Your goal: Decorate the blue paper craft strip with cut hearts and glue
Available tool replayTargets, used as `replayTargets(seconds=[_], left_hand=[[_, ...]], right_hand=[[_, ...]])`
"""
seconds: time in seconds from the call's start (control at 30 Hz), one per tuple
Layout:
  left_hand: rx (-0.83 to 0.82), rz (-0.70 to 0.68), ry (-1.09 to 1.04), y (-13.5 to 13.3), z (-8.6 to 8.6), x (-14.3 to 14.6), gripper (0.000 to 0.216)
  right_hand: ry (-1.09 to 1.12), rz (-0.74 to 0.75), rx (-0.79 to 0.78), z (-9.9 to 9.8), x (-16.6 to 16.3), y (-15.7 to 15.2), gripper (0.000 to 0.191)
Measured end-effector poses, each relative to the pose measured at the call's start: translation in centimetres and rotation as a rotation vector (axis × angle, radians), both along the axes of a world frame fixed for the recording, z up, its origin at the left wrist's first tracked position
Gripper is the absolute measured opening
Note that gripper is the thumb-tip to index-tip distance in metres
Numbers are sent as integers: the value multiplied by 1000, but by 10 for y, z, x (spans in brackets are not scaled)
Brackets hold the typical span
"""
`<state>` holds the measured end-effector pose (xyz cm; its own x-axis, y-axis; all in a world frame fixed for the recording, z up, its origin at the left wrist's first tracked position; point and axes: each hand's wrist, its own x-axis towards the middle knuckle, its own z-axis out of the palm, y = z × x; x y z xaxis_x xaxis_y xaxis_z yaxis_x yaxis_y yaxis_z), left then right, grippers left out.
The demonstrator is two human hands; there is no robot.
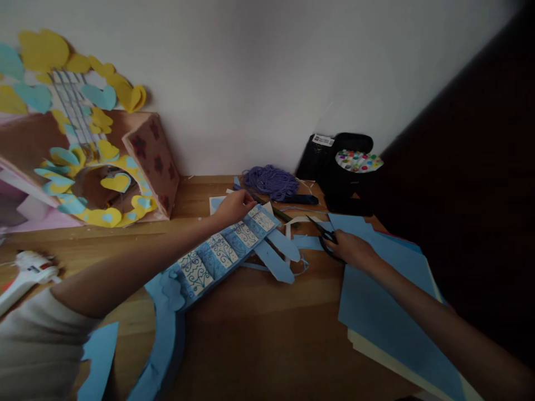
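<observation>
My right hand grips a pair of black scissors by the handles, above the left edge of a stack of blue paper sheets. The blades point up and left. At the far end of a blue paper craft shaped like a guitar, my left hand has its fingers pinched together; whatever they hold is hidden. White panels with swirl drawings alternate with blue along the craft's neck. Two blue paper strips lie beside the neck, close to thin cut scraps.
Purple yarn lies by the wall, next to a black container of colourful-topped markers. A yellow-and-blue heart-covered craft stands against a brown box at left. A white glue gun and cut blue paper lie nearer.
</observation>
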<state>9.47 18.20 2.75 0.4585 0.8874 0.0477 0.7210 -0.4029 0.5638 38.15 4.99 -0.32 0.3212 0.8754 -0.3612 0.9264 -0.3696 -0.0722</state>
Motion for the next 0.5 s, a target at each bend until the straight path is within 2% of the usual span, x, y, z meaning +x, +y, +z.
replayTargets(seconds=[0.1,0.17,0.23,0.3,0.37,0.4,0.43,0.5], left_hand=[[20,19,-12,-18,31,-27,21],[54,19,2,-41,53,-54,22],[130,30,42,-74,73,-86,25],[161,76,87,-116,84,-117,28],[116,169,146,-167,85,-145,29],[128,201,150,-193,80,-156,28],[150,236,136,-221,71,-167,25],[263,322,96,-275,44,-187,22]], right_hand=[[-98,10,12,-14,-2,-9,35],[-135,32,30,-23,-3,-13,34],[-156,60,48,-30,-4,-15,33],[-166,97,66,-33,-4,-16,32],[-178,136,97,-33,-5,-16,35],[-184,154,121,-33,-7,-16,38],[-193,176,151,-33,-10,-14,41],[-126,236,234,-31,-20,-10,45]])
